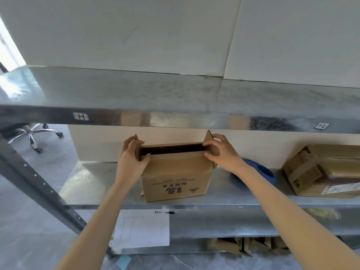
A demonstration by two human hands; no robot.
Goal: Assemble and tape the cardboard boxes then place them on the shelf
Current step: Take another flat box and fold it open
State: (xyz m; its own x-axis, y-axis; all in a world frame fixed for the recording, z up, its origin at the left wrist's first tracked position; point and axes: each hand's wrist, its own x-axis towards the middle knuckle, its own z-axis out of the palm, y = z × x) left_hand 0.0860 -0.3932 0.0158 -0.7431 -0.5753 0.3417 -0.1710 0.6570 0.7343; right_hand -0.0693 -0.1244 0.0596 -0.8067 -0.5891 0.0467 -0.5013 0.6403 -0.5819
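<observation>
Now, at far left, a chrome star-shaped chair base on castors (32, 136) stands on the grey floor, behind a grey perforated steel upright (39, 184) of the racking. You reach both bare forearms over the galvanised steel middle shelf (93, 184), beneath an upper steel shelf (175, 94) whose front edge carries two small labels. Your left grip (131, 158) curls round the left end of a brown corrugated cardboard box (175, 178), fingers wrapped behind the raised end flap and thumb pressed on the front flap. Below, a white sheet of paper (142, 228) shows under the shelf's front edge. The box stands on the middle shelf, near the front edge, with its dark printing upside down. Its long top flaps are folded partly in, with a dark slot between them. Your right grip (224, 152) holds the upright right end flap, fingers on its outer face and thumb at the front top edge. Lower down, flattened brown cardboard pieces (243, 245) lie on the bottom level. A blue rounded object (263, 171) lies on the middle shelf just behind your right wrist, partly hidden. At far right, a taped brown carton with a white label (321, 172) sits on the same shelf, well apart from the box.
</observation>
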